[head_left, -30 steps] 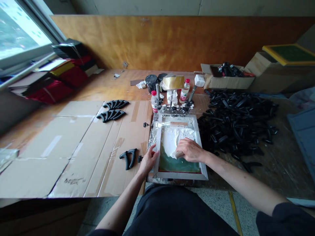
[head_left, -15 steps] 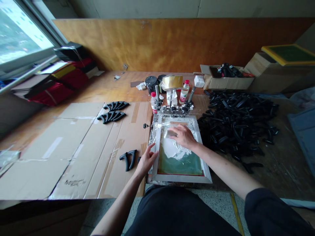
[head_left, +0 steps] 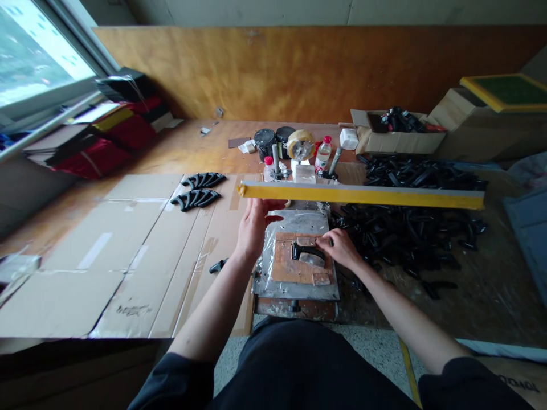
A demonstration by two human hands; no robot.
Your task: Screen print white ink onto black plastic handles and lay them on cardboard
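Note:
The screen frame (head_left: 363, 196) is tilted up and seen edge-on, with yellow along its front edge. My left hand (head_left: 252, 228) is at its left underside, fingers reaching beneath the edge; their grip is partly hidden. Below it, a curved black plastic handle (head_left: 310, 250) lies on a brown block (head_left: 284, 267) fixed to a metal base plate (head_left: 267, 290). My right hand (head_left: 342, 249) pinches the right end of this handle. Beside my left forearm, another black handle (head_left: 219, 266) rests on the cardboard, partly covered by the arm.
Two rows of black handles (head_left: 196, 199) lie on flattened cardboard (head_left: 149, 250) to the left. A large heap of black handles (head_left: 410, 228) covers the right side. Behind the frame stand bottles (head_left: 322, 155), a tape roll (head_left: 300, 145) and dark jars (head_left: 265, 145). An open box (head_left: 399, 142) sits at the back right.
The screen frame has swung up from flat, uncovering the block and handle. My right hand has left the spreading tool in the white paste and moved onto the handle. My left hand has risen.

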